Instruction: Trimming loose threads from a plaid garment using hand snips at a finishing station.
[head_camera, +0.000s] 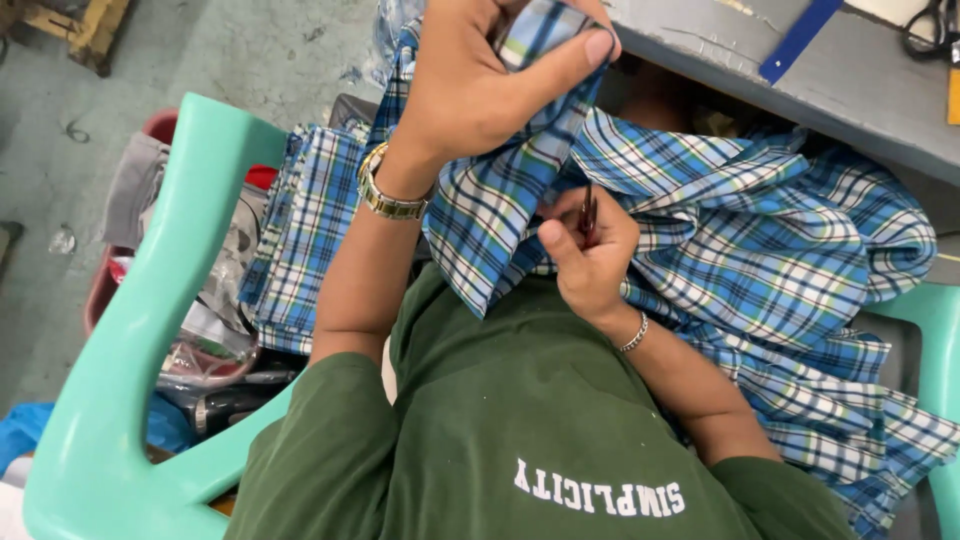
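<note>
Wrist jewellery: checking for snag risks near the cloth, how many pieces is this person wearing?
2: a gold watch on the left wrist, a thin silver bracelet on the right wrist. None others show.

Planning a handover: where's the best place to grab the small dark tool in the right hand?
Take the small dark tool by its upper end, from above. It stands upright in the right hand, lower part wrapped by fingers; only the top pokes out, against the plaid cloth.

Grey table (860, 95): blue strip (800, 38), scissors (930, 30).
</note>
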